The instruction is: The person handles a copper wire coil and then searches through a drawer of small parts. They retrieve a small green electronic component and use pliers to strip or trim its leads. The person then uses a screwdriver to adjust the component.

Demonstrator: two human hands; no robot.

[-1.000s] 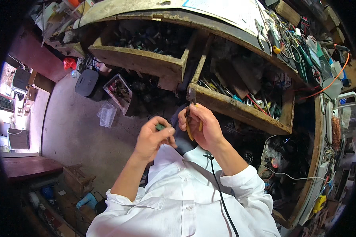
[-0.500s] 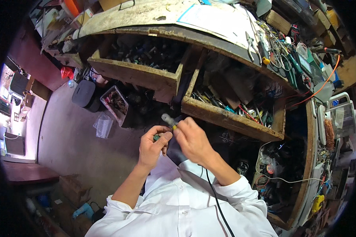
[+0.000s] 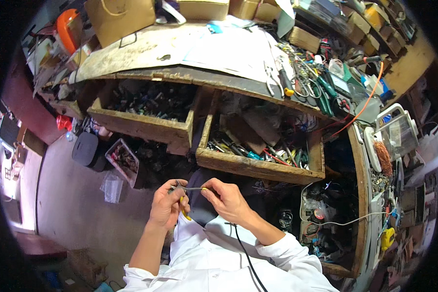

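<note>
In front of my white shirt, both hands are up close together at the middle of the view. My left hand (image 3: pixel 166 207) is closed, with a small dark tip showing above its thumb and a yellow curved piece (image 3: pixel 185 212) sticking out below its fingers. Between the hands runs a thin grey rod (image 3: pixel 192 189), level and straight. Its right end has a small yellow part, pinched by the fingertips of my right hand (image 3: pixel 227 200). The rod's left end reaches my left thumb and fingers. What kind of tool or part it is cannot be made out.
Beyond my hands are two open wooden drawers, one with small dark parts (image 3: pixel 146 102), the other with hand tools (image 3: pixel 258 153). Above lies a cluttered workbench (image 3: pixel 146 56) with pliers (image 3: pixel 272 80). A waste bin (image 3: pixel 124 160) stands on the floor at left.
My hands have moved a little left and down in the view. The thick grey end seen above my right hand no longer shows; a thin rod now spans both hands.
</note>
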